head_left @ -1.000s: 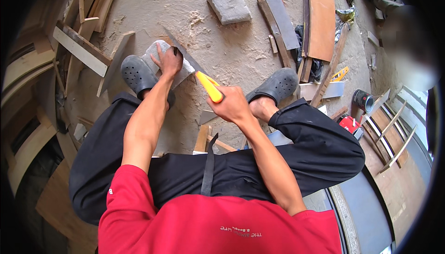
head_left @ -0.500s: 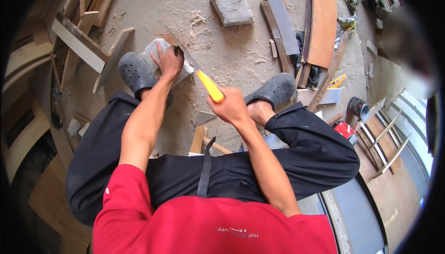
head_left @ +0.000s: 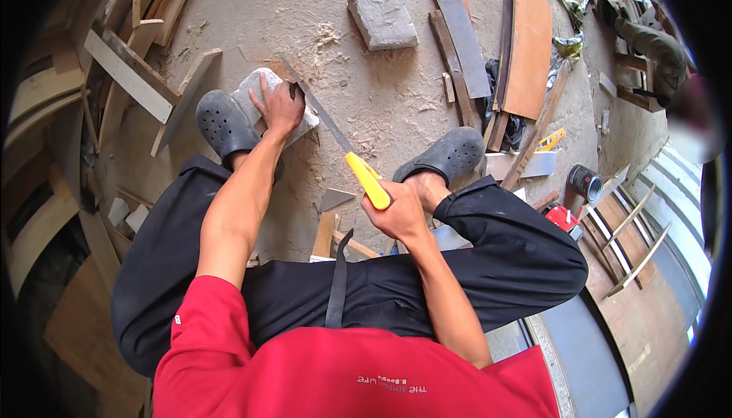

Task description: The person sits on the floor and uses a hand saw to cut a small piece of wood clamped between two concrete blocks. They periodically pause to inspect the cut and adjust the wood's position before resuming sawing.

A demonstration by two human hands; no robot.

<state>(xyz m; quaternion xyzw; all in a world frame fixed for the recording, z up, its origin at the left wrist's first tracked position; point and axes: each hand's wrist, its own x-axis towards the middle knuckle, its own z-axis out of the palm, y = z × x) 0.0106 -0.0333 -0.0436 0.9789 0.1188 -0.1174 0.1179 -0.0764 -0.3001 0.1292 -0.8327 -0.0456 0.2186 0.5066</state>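
My right hand (head_left: 399, 210) is closed round the yellow handle (head_left: 369, 182) of a handsaw. The saw's narrow blade (head_left: 326, 119) slants up and left, passing the right side of my left hand (head_left: 282, 108). That hand presses down on a pale, rough block (head_left: 248, 83), two fingers splayed and the others bent over a small dark piece (head_left: 293, 90). Most of this piece is hidden under the hand, so its kind is unclear. The block lies between the saw and my left clog (head_left: 226, 123).
A second grey block (head_left: 383, 10) lies ahead on the dusty floor. Boards, including an orange-brown panel (head_left: 528, 48), lie to the right, near a yellow level (head_left: 551, 140) and a can (head_left: 585, 182). Wood offcuts (head_left: 130, 75) crowd the left. Another person (head_left: 659, 48) is at the far right.
My right hand has drawn the saw back toward me and slightly right, so its handle is farther from the block. My left hand stays on the block.
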